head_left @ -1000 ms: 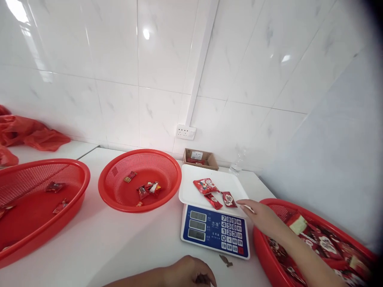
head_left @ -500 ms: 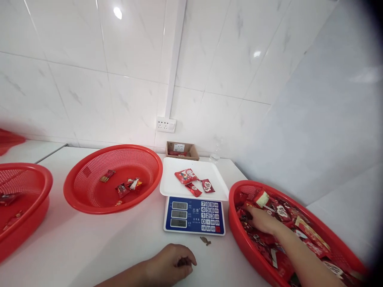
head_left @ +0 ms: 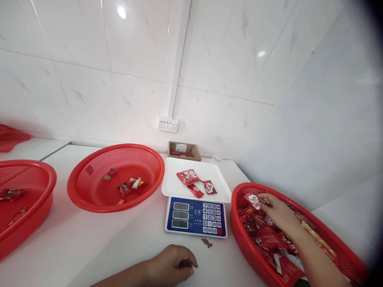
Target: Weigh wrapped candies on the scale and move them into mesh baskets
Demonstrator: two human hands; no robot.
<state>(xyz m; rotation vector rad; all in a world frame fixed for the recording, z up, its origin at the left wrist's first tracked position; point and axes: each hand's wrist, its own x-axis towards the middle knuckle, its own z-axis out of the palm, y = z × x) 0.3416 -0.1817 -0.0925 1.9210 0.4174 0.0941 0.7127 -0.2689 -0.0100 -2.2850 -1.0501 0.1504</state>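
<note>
My right hand (head_left: 277, 211) is over the red basket (head_left: 239, 235) at the right, pinching a red candy packet (head_left: 252, 199) lifted from the heap of packets in it. My left hand (head_left: 173, 266) rests curled on the white table near the front edge, with something small and dark under its fingers. Between them stands a scale (head_left: 196, 217) with a blue keypad. Its white tray (head_left: 179, 187) carries three red packets (head_left: 194, 182).
A round red basket (head_left: 89, 199) with several packets sits left of the scale, and another red basket (head_left: 44, 187) at the far left. A small brown scrap (head_left: 206, 242) lies by the scale. A cardboard box (head_left: 183, 150) and wall socket (head_left: 168, 124) are at the back.
My right hand went from the scale tray into the right basket, dug among the packets and now lifts one. The view has swung right. My left hand stayed put.
</note>
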